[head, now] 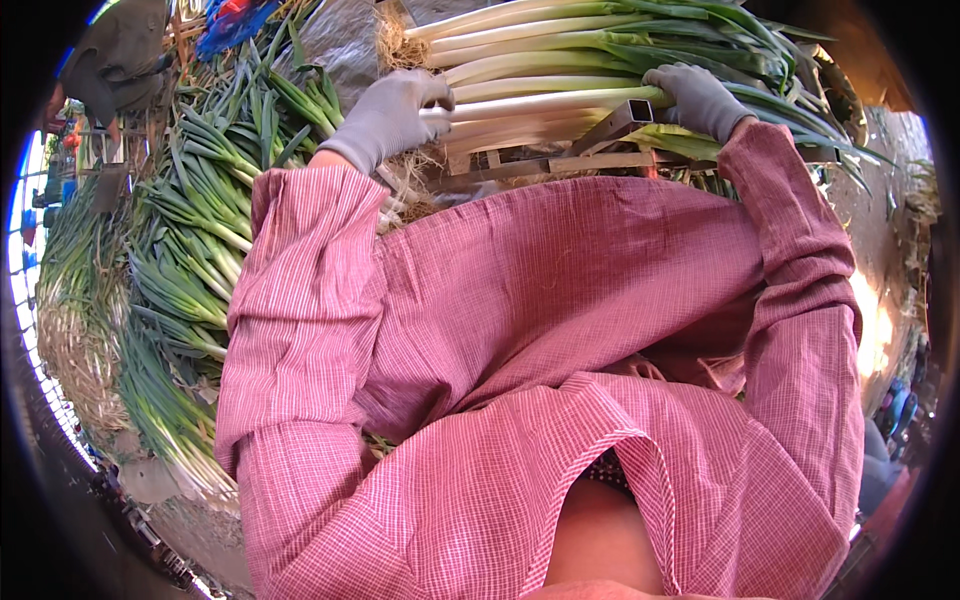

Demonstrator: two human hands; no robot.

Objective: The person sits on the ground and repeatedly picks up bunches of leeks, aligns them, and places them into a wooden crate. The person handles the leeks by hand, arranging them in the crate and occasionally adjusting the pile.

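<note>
Long leeks [547,71] lie side by side across a rack, roots to the left and green leaves to the right. My left hand [401,112], in a grey glove, is at the root end of the nearest leek, its fingers bent around that end. At the leaf end my right hand [694,97], gloved alike, curls over the same leek where white turns to green; its fingertips are partly hidden. Below the nearest leek, paler stalks look blurred. A square metal tube [619,124] juts up in front of the leeks, left of my right hand.
Piles of leeks [199,225] cover the ground on the left, with more [82,300] farther out. A slatted wooden frame [600,161] stands under the row before my knees. Another person [116,60] is at the upper left. Blue plastic [232,26] lies near the top.
</note>
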